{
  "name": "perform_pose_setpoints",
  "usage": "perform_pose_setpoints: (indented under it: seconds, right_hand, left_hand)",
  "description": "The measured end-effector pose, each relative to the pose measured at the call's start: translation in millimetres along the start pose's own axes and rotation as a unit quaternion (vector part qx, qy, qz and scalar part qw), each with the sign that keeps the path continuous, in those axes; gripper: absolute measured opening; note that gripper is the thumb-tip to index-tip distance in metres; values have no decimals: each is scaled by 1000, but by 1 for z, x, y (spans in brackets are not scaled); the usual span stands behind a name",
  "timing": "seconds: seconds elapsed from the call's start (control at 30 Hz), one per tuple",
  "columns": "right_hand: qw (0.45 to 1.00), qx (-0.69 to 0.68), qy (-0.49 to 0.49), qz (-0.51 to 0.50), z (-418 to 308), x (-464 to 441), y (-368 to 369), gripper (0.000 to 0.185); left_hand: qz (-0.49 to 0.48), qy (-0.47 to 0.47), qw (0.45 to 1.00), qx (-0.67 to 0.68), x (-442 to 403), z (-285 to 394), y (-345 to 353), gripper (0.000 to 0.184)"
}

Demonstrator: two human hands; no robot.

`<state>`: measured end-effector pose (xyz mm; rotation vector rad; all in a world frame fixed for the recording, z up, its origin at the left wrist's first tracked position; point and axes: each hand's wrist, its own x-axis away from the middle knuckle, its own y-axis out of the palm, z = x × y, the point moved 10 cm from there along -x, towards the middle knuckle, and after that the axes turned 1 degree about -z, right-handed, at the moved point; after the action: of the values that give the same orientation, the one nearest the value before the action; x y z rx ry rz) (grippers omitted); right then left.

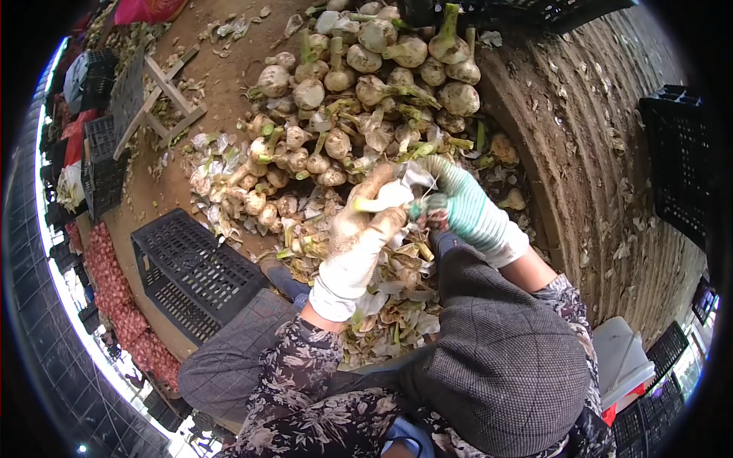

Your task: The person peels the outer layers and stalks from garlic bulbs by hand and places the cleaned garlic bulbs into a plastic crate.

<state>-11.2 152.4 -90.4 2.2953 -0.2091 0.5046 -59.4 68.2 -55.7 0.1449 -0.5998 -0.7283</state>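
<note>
My left hand [357,233], in a soiled white glove, is closed around a white garlic bulb [394,194] with a short pale green stem pointing left. My right hand [464,208] wears a white and green glove and is closed against the bulb's right side. Thin papery garlic skin [416,176] shows at its fingers, partly loose from the bulb. Just beyond both hands lies a heap of dirty garlic bulbs [370,93], many with cut green stems. Loose skins and leaf scraps [385,320] cover the ground beneath the hands.
A black plastic crate [200,267] lies by my left knee. More black crates stand at the far left and at the right [679,164]. A wooden frame [164,95] stands at the upper left. Red net sacks [126,298] line the left side. Ridged sheeting [580,145] runs along the right.
</note>
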Motion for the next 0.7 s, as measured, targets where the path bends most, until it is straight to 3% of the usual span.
perform_pose_setpoints:
  seconds: [0.1, 0.17, 0.27, 0.37, 0.4, 0.43, 0.5, 0.6, 0.63, 0.7]
  right_hand:
    - [980, 176, -83, 54, -20, 5, 20, 29]
    - [969, 212, -91, 84, -19, 4, 11, 30]
    - [912, 348, -207, 68, -44, 14, 28, 28]
    - [990, 100, -72, 75, -13, 2, -1, 23]
    - [987, 46, -74, 135, -7, -3, -24, 17]
    - [976, 89, -84, 182, -10, -1, -40, 16]
    - [963, 204, -77, 161, -3, -2, -43, 22]
    - [991, 70, -53, 103, -10, 11, -17, 29]
    - [950, 242, -121, 153, -26, 14, -25, 31]
    - [764, 551, -242, 232, -50, 20, -24, 35]
  left_hand:
    - [32, 27, 999, 23, 0, 0, -10, 40]
    - [54, 36, 997, 49, -3, 1, -12, 38]
    - [61, 52, 995, 50, -2, 3, -9, 42]
    - [32, 99, 990, 97, -3, 8, -7, 44]
    - [24, 112, 986, 117, -1, 13, -4, 45]
    - [20, 97, 982, 164, -2, 10, -6, 45]
    - [25, 58, 966, 250, -3, 5, -13, 47]
    - [10, -17, 922, 386, -9, -9, -11, 48]
    - [20, -34, 920, 390, -9, -15, -11, 48]
    - [41, -65, 915, 397, -9, -23, -10, 48]
